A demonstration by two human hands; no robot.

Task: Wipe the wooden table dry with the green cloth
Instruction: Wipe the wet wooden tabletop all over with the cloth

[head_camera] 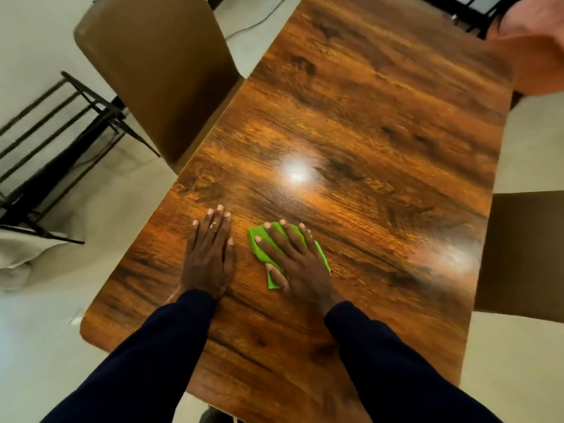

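The wooden table [366, 117] fills the middle of the head view, glossy with bright light reflections. A small green cloth [255, 239] lies flat on it near the front. My right hand [294, 257] presses down on the cloth with straight, spread fingers and covers most of it. My left hand [210, 254] rests flat on the bare wood just left of the cloth, fingers together. Both arms wear dark sleeves.
A brown chair [158, 71] stands at the table's left edge, and another brown seat [525, 254] at the right edge. Black metal frames [61, 132] stand on the pale floor at left. Another person's hand [531, 41] shows blurred at the top right corner.
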